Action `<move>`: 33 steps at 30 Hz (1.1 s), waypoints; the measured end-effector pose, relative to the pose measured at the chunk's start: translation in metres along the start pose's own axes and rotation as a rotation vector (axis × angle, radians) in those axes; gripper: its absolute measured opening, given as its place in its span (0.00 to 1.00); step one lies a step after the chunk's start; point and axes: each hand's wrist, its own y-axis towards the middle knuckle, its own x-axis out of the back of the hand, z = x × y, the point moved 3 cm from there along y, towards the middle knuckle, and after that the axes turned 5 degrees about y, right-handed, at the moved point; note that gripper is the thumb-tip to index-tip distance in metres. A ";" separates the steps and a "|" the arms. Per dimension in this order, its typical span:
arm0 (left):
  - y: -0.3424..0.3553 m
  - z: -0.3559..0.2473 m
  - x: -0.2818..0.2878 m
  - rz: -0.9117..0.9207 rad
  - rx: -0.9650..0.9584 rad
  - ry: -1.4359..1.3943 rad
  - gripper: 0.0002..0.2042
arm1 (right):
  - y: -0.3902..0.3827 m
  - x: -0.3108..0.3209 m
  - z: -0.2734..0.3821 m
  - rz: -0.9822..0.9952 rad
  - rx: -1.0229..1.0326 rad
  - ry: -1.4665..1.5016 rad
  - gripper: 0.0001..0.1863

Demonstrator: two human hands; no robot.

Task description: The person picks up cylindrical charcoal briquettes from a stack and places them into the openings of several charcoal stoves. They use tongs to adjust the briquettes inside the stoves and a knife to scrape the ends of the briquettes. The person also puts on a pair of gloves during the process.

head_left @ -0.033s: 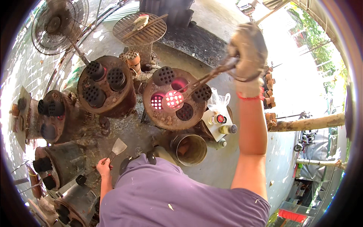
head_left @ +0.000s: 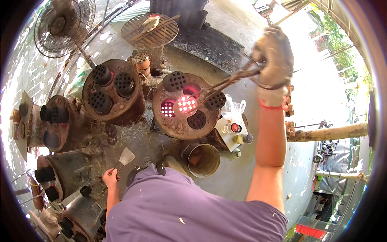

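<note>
My gloved right hand (head_left: 273,58) is raised at the upper right, closed round the handles of long dark metal tongs (head_left: 236,76). Their tips reach a glowing, holed coal briquette (head_left: 185,105) over the middle round stove (head_left: 177,131). Around it sit black briquettes (head_left: 175,81), an orange-glowing one (head_left: 167,109) and a glowing pink opening (head_left: 191,89). Whether the tongs' briquette is lifted clear of the stove, I cannot tell. Low at the left, my bare left hand (head_left: 110,177) is wrapped round the handle of a flat-bladed scraper (head_left: 127,156), its blade pointing up and right.
More stoves (head_left: 113,117) with black briquettes stand to the left. A metal bucket (head_left: 201,160) is close before me. Jars (head_left: 243,138) and a plastic bag (head_left: 233,108) rest on a small white-topped stand at the right. A fan (head_left: 64,26) and a round grill rack (head_left: 149,40) are farther off.
My right hand has shifted a little to the right with the tongs, and the glowing briquette at their tips has moved very slightly right. My left hand and the scraper look unmoved.
</note>
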 end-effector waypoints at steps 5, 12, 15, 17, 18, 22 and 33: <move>-0.004 -0.001 -0.007 -0.029 0.010 0.008 0.11 | 0.011 0.021 -0.001 -0.187 -0.213 0.382 0.07; -0.014 -0.027 -0.027 -0.048 0.003 0.010 0.12 | 0.001 0.016 -0.046 -0.100 -0.125 0.299 0.20; -0.021 -0.035 -0.033 -0.060 -0.003 0.009 0.11 | -0.005 0.015 -0.072 -0.121 -0.211 0.561 0.18; -0.023 -0.035 -0.035 -0.074 -0.002 0.011 0.12 | -0.004 0.011 -0.078 -0.092 -0.168 0.435 0.12; -0.023 -0.034 -0.035 -0.079 0.002 0.015 0.12 | -0.006 0.010 -0.080 -0.083 -0.168 0.325 0.12; -0.022 -0.025 -0.033 -0.118 0.006 0.036 0.12 | -0.006 0.000 -0.092 -0.074 -0.200 0.218 0.09; -0.032 -0.028 -0.034 -0.179 0.042 0.022 0.12 | -0.095 -0.053 -0.205 -0.205 -0.604 0.543 0.09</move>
